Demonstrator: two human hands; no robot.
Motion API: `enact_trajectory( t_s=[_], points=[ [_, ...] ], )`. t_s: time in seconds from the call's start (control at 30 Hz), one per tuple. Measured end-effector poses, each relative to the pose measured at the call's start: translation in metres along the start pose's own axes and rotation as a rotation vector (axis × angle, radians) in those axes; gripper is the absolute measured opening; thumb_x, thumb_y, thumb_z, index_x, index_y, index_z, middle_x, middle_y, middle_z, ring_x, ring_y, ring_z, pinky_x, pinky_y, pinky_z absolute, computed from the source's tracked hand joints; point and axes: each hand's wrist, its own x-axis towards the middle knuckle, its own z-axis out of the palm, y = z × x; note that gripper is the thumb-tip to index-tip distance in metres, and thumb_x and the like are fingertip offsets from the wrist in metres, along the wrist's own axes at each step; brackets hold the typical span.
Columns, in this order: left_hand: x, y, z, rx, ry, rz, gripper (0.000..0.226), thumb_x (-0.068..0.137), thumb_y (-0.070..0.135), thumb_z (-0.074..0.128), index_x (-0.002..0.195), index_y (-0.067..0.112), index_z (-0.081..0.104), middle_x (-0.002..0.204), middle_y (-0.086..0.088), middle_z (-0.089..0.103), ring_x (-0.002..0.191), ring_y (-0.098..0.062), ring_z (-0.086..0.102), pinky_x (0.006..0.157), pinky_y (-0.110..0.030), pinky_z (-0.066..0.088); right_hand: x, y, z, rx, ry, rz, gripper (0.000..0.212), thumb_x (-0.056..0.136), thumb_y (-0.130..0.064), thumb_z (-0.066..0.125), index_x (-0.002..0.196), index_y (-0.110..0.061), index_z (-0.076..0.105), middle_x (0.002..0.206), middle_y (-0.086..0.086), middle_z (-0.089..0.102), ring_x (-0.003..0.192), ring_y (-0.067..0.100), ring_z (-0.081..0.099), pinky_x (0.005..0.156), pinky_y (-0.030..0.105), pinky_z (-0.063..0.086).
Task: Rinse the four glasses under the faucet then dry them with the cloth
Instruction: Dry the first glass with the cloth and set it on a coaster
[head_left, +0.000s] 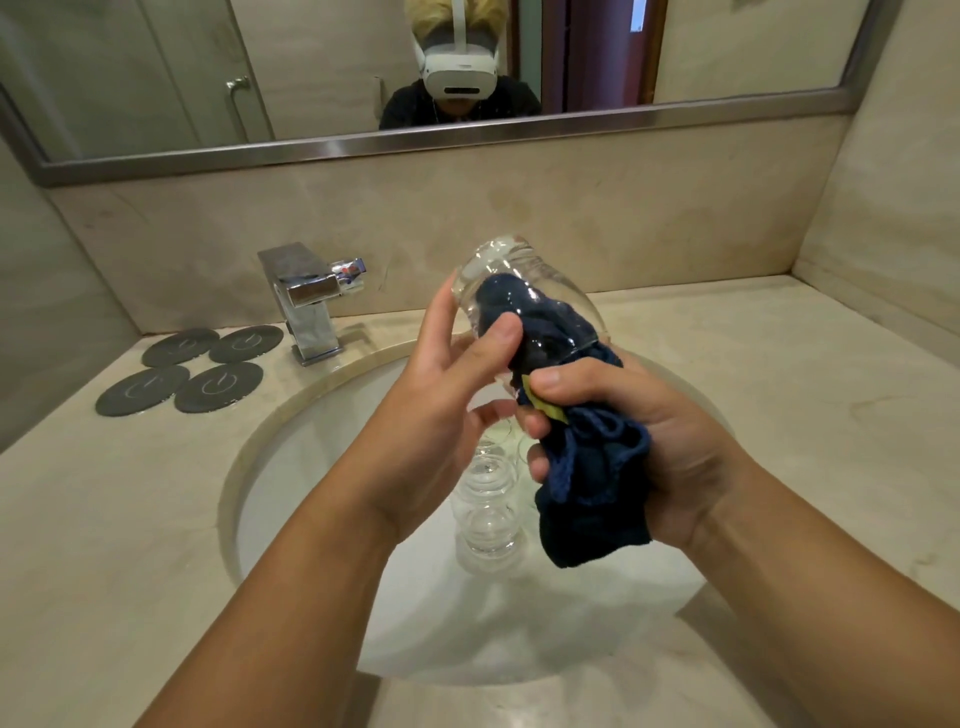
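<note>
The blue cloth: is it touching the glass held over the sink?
Touching. The head view shows the blue cloth stuffed into the glass, bunched against its clear wall.

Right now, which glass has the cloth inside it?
The glass held up in the left hand: the dark blue cloth, gripped by the right hand, is pushed into its mouth. The other glasses sit in the sink below, with no cloth.
</note>
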Motion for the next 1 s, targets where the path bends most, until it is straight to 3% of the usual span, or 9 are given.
enact_trajectory(
  t_s=[0.1,0.17,0.3,0.43,0.57,0.67,0.73,0.83,1.0],
  points=[
    [0.001,0.0,0.003,-0.048,0.07,-0.037,0.065,0.098,0.055,0.064,0.151,0.021,0.049,0.127,-0.015,0.07,0.112,-0.039,0.066,0.083,-0.043,0.054,0.002,0.003,0.001,-0.046,0.041,-0.014,0.053,0.078,-0.007,0.075,0.129,-0.003,0.062,0.079,0.006,0.068,0.063,0.017,0.067,0.053,0.033,0.057],
    [0.001,-0.003,0.006,-0.055,0.124,-0.035,0.063,0.093,0.064,0.066,0.14,0.023,0.057,0.128,-0.019,0.07,0.119,-0.049,0.065,0.089,-0.061,0.051,0.002,0.004,0.004,-0.119,0.062,-0.038,0.046,0.076,0.001,0.082,0.119,-0.011,0.07,0.079,0.005,0.071,0.063,0.019,0.067,0.053,0.034,0.059],
    [0.0,-0.004,0.009,-0.037,0.178,-0.024,0.043,0.082,0.057,0.075,0.112,0.029,0.062,0.104,-0.012,0.069,0.094,-0.032,0.066,0.065,-0.043,0.046,-0.001,0.003,0.01,-0.202,0.024,-0.063,0.033,0.081,0.0,0.074,0.091,-0.03,0.083,0.076,0.01,0.067,0.064,0.019,0.066,0.054,0.033,0.06],
    [0.0,-0.004,0.007,-0.049,0.143,0.034,0.063,0.091,0.048,0.076,0.14,0.016,0.052,0.119,-0.012,0.072,0.116,-0.034,0.07,0.091,-0.055,0.056,-0.001,0.002,0.005,-0.05,0.02,-0.021,0.034,0.077,-0.001,0.077,0.105,-0.021,0.076,0.07,0.006,0.065,0.06,0.016,0.066,0.05,0.031,0.057],
    [0.0,-0.005,0.005,-0.067,0.086,0.024,0.075,0.092,0.044,0.074,0.156,0.02,0.041,0.138,-0.015,0.068,0.136,-0.041,0.062,0.083,-0.034,0.058,-0.001,0.0,0.005,-0.055,0.053,-0.014,0.029,0.076,-0.011,0.076,0.104,-0.014,0.069,0.065,0.003,0.061,0.057,0.014,0.063,0.048,0.029,0.055],
    [0.002,-0.01,0.001,-0.063,0.082,-0.008,0.074,0.099,0.042,0.069,0.163,0.031,0.032,0.145,-0.011,0.067,0.14,-0.035,0.06,0.087,-0.039,0.056,0.0,-0.001,0.005,-0.101,0.126,-0.013,0.043,0.073,-0.013,0.075,0.115,-0.015,0.07,0.065,0.004,0.065,0.056,0.017,0.064,0.049,0.031,0.055],
    [0.003,-0.01,0.001,-0.002,0.105,-0.033,0.074,0.097,0.054,0.066,0.16,0.029,0.036,0.139,-0.007,0.071,0.135,-0.028,0.064,0.093,-0.044,0.055,0.002,0.0,0.005,-0.137,0.136,-0.026,0.038,0.083,-0.006,0.074,0.119,-0.016,0.073,0.071,0.007,0.068,0.057,0.018,0.065,0.049,0.032,0.056],
    [0.002,-0.007,0.005,0.048,0.157,-0.071,0.074,0.086,0.067,0.062,0.147,0.027,0.049,0.12,0.003,0.078,0.112,-0.014,0.074,0.077,-0.028,0.057,0.005,0.005,0.004,-0.287,0.151,-0.101,0.035,0.092,0.004,0.069,0.114,-0.022,0.078,0.079,0.007,0.074,0.059,0.019,0.066,0.053,0.031,0.057],
    [0.001,-0.009,0.007,-0.034,0.206,-0.053,0.068,0.072,0.059,0.081,0.123,0.019,0.06,0.106,-0.007,0.077,0.091,-0.02,0.076,0.061,-0.024,0.057,0.006,0.01,0.003,-0.354,0.172,-0.118,0.043,0.091,0.008,0.07,0.088,-0.033,0.084,0.078,0.008,0.076,0.061,0.019,0.068,0.056,0.028,0.057]
  ],
)
